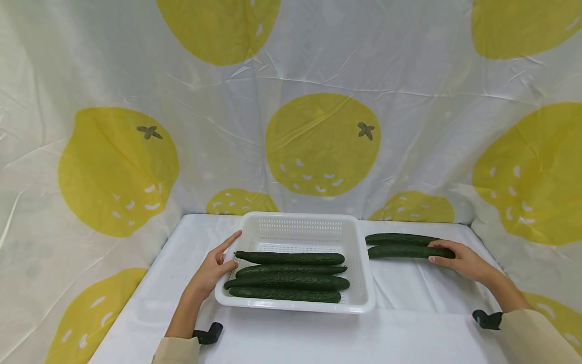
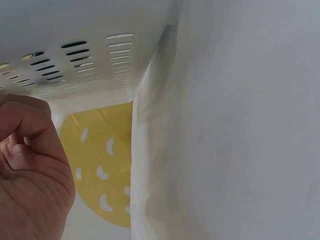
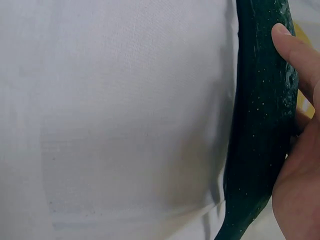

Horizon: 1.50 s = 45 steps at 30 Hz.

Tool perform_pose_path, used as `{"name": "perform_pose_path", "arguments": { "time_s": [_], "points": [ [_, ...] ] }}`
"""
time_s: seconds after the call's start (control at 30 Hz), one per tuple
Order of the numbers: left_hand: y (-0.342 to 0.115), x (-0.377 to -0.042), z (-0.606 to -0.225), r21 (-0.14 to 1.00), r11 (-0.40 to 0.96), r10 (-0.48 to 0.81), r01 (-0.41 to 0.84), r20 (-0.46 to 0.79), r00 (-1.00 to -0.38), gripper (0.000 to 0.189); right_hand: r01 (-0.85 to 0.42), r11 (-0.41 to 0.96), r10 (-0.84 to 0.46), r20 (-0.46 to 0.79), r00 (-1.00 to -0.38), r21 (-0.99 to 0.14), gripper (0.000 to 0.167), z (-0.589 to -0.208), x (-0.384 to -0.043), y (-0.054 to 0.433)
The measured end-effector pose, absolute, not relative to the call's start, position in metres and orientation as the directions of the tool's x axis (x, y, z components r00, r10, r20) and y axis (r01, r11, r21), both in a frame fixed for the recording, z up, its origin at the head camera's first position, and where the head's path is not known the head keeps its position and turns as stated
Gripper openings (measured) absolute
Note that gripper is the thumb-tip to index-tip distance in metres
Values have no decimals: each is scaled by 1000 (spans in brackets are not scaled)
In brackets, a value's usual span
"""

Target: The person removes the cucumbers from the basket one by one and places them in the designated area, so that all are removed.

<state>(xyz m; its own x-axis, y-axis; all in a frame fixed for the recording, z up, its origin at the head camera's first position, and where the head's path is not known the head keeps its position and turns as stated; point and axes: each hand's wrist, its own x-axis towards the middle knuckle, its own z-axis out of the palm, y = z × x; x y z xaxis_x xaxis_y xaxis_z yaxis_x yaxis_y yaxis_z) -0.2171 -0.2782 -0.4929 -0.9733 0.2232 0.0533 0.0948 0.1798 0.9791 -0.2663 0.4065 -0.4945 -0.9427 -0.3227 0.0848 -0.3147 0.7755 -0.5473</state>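
Observation:
A white plastic basket [image 1: 291,305] with slotted walls stands in the middle of the table in the head view. Several dark green cucumbers [image 1: 291,281] lie side by side in its front half. My left hand [image 1: 210,271] holds the basket's left rim, thumb over the edge; in the left wrist view its curled fingers are by the slotted outer wall. To the basket's right, my right hand [image 1: 466,261] grips a cucumber [image 1: 395,251] near its right end, thumb on the near side. Another cucumber [image 1: 393,238] lies just behind that one.
A white cloth [image 1: 423,293] covers the table. Behind and on both sides hangs a pale curtain [image 1: 223,141] printed with yellow lemons, close to the table's back edge. Each wrist carries a black mount [image 1: 487,319].

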Motion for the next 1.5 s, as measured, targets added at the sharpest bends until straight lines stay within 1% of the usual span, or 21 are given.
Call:
{"name": "perform_pose_path", "arguments": {
  "time_s": [0.17, 0.37, 0.57, 0.67, 0.77, 0.9, 1.1, 1.33, 1.5],
  "points": [
    [-279, -217, -493, 979, 179, 223, 93, 51, -973, 81, -295, 786, -303, 76, -950, -543, 44, -497, -269, 403],
    [-279, -217, -491, 979, 181, 223, 93, 52, -974, 82, -292, 795, -279, 107, -954, -532, 44, -499, -270, 397],
    [-279, -217, -492, 980, 174, 219, 96, 56, -974, 82, -248, 806, -218, 119, -969, -538, 48, -501, -268, 394],
    [-278, -216, -492, 981, 169, 226, 93, 53, -973, 82, -216, 808, -172, 132, -976, -548, 46, -500, -267, 395],
    [-277, -216, -492, 982, 167, 227, 89, 49, -973, 82, -215, 798, -157, 151, -976, -563, 43, -497, -266, 396],
    [-277, -216, -492, 981, 176, 216, 87, 48, -975, 81, -244, 774, -177, 171, -969, -585, 41, -493, -268, 396],
    [-278, -216, -492, 978, 191, 205, 84, 43, -978, 81, -273, 768, -199, 190, -962, -580, 44, -483, -268, 386],
    [-276, -215, -490, 979, 187, 210, 77, 37, -977, 82, -302, 759, -230, 196, -953, -576, 49, -467, -266, 362],
    [-277, -216, -490, 977, 196, 205, 85, 44, -978, 81, -320, 738, -243, 208, -947, -594, 50, -459, -269, 336]
  ]
}}
